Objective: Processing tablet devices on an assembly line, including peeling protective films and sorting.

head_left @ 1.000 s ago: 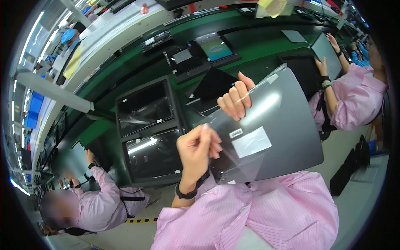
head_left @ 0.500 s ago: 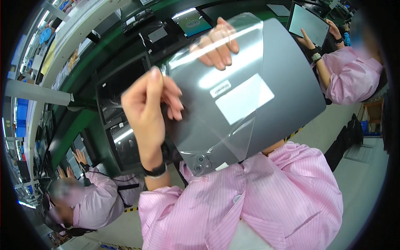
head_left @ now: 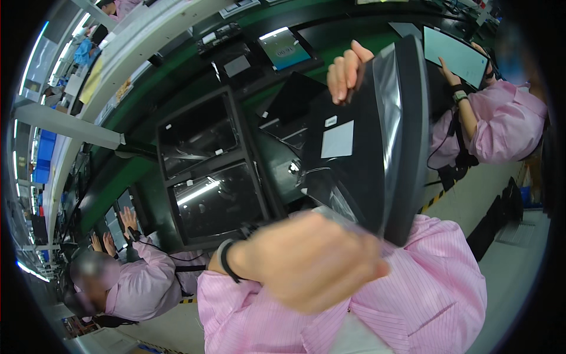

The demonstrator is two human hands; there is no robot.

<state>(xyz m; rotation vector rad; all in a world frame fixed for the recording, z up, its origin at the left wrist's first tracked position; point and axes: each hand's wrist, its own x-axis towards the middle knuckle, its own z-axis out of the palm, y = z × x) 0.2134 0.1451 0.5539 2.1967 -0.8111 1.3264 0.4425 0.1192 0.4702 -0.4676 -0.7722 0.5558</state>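
A dark grey tablet (head_left: 411, 147) is held up tilted in front of my chest, its back partly toward me. Clear protective film (head_left: 390, 112) lies over that back, creased and shiny, with a white label (head_left: 337, 139) beneath or on it. My right hand (head_left: 349, 71) grips the tablet's far edge from behind, fingers curled over; the rest of it is hidden. Below the tablet my left hand (head_left: 315, 259) is closed and smeared by motion. It appears to pinch the film's lower corner, and the film stretches toward it.
On the dark bench, a black tray (head_left: 253, 159) holds two dark tablets. Behind it stands a tablet with a lit screen (head_left: 284, 50). A co-worker at right holds another tablet (head_left: 454, 56). Another person's hands (head_left: 128, 221) show at left, near a pale post (head_left: 71, 124).
My left hand has swung down and right, from the tablet's left edge to below it, drawing the film along. The tablet has turned nearly edge-on and shifted right.
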